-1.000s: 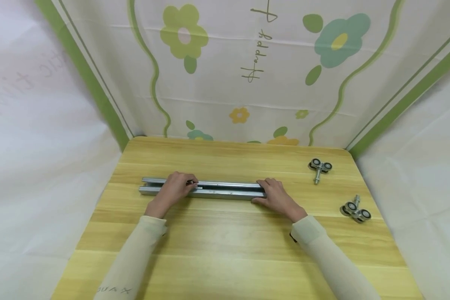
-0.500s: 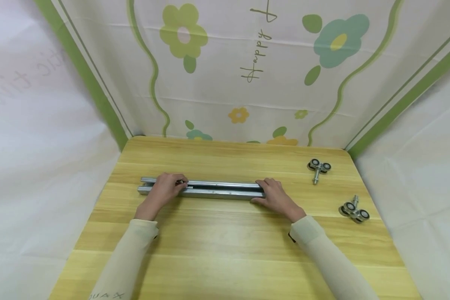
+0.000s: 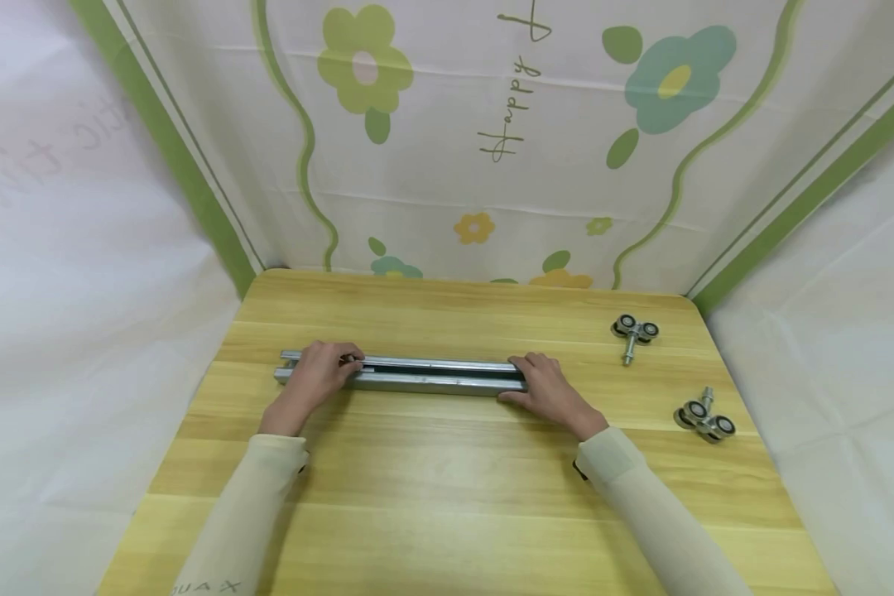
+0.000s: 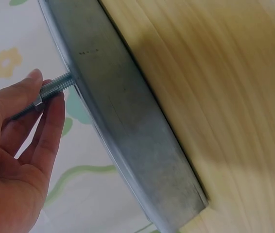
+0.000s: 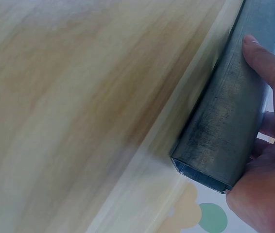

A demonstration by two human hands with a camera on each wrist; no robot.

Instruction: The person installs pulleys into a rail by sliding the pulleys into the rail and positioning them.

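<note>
A grey metal channel rail (image 3: 432, 383) lies across the table, its long slot facing up. Toward its left end, my left hand (image 3: 316, 372) pinches a threaded bolt (image 4: 57, 86) between thumb and fingers. The bolt carries a nut and sticks out of the slot; whatever it joins inside the rail is hidden. My right hand (image 3: 547, 385) grips the rail's right end. In the right wrist view its thumb (image 5: 256, 51) lies along the rail's side wall, the other fingers reaching over the slotted side, and the rail's end opening shows near the palm.
Two roller trolleys with twin wheels and threaded bolts lie at the table's right: one trolley (image 3: 636, 331) farther back, the other trolley (image 3: 706, 418) nearer. Behind the wooden table (image 3: 447, 497) hangs a flower-printed curtain (image 3: 417, 165), with white cloth on both sides.
My left hand has slid left along the rail with the bolt, quickly at first and then less. My right hand and the rail have stayed in place.
</note>
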